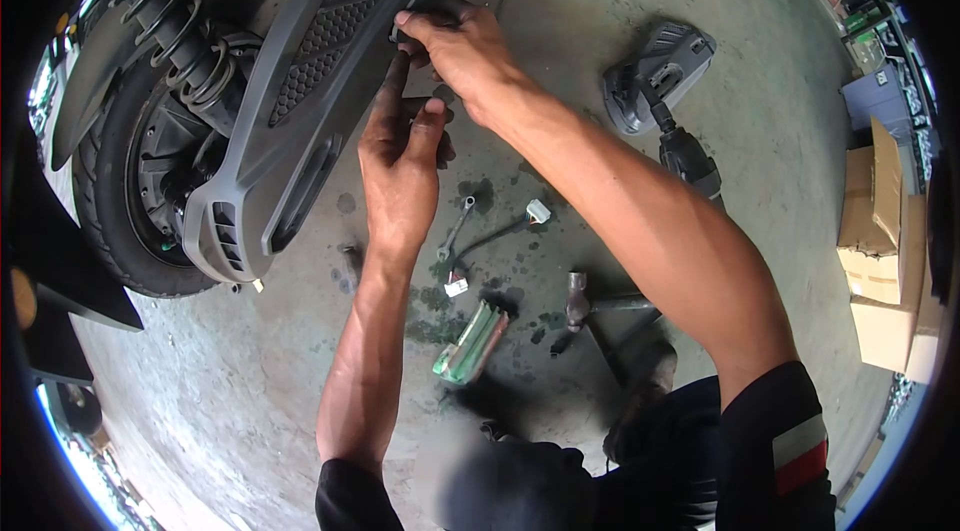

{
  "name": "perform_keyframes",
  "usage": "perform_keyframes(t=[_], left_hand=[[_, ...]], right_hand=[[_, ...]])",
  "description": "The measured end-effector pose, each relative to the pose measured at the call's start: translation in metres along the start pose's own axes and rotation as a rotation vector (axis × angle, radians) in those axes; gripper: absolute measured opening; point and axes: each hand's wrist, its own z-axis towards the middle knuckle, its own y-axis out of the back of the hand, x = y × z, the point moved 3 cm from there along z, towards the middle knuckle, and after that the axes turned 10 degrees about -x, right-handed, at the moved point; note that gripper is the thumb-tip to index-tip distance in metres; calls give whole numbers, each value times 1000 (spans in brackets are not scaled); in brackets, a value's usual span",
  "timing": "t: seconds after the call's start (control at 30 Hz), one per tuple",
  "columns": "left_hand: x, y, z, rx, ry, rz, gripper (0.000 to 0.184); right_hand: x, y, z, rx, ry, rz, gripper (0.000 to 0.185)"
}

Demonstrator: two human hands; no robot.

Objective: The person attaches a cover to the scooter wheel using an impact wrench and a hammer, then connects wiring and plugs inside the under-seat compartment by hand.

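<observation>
A dark grey plastic side panel [262, 146] with a honeycomb inset stands at the upper left, beside a wheel. At its right edge my right hand [462, 56] is closed in a pinch, thumb and fingers round a small piece too hidden to make out. Just below, my left hand [398, 156] has its index finger stretched up to the panel's edge, close under the right hand. Its thumb stands apart, and the other fingers are partly curled and smudged dark. I see nothing held in it.
A tyre [115, 201] and coil spring [185, 41] stand left. On the stained floor lie a wrench [458, 229], a white connector [539, 211], a green-wrapped packet [470, 343], a hammer [577, 303], a power driver [688, 159] and a loose dark cover [665, 71]. Cardboard boxes [872, 271] stand right.
</observation>
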Motion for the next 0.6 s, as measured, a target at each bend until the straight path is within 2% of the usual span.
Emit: perform_keyframes(t=[0.07,0.17,0.2,0.23,0.3,0.37,0.4,0.43,0.5,0.53,0.6], left_hand=[[-2,-2,2,47,-2,-3,52],[4,5,6,119,25,48,50],[1,7,5,128,20,41,50],[-5,12,-1,92,-33,102,46],[-19,21,-11,32,-154,183,33],[-43,26,-11,16,-401,193,27],[-56,29,-9,-31,-521,196,27],[-65,41,-2,-71,-619,322,27],[-89,53,12,-113,-749,410,28],[-97,57,20,-109,-761,401,28],[-107,61,32,-157,-809,643,31]], right_hand=[[-7,-6,1,-79,98,69,34],[-20,-6,-6,-191,140,111,42],[-26,-9,-4,-242,94,79,51],[-35,-6,-7,-151,-61,160,60],[-72,-12,2,65,-234,287,71],[-62,-29,-14,211,-410,481,92],[-68,-37,-12,197,-392,473,92],[-79,-49,-8,239,-416,594,93],[-82,-56,-9,284,-424,719,95],[-79,-58,-9,261,-423,726,97],[-74,-62,-14,205,-438,718,101]])
